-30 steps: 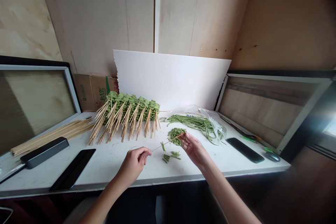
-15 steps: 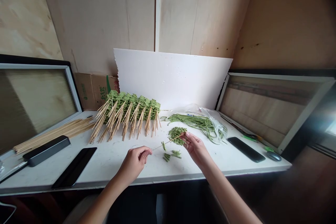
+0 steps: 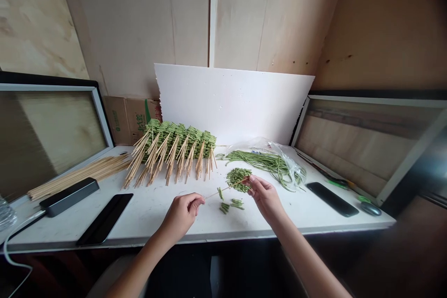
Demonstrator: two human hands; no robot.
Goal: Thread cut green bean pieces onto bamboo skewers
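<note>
White tabletop point(image 3: 139, 221) before pale panelled walls point(image 3: 139, 23), with a thin tan wooden skewer point(image 3: 240, 181) held between two bare hands.

From the head view, both forearms slant inward from the bottom edge; the left hand point(image 3: 182, 213) has its back up, fingers curled in, thumb pressed to forefinger around the skewer's nearer end, while the right hand point(image 3: 263, 195) pinches the farther end between thumb and fingertips, and whether it also grips a bean piece cannot be told. The skewer's long axis runs from the left hand rightward and away from the person, crossing in front of a heap of short green bean pieces point(image 3: 237, 173); which end is pointed cannot be seen.
</note>
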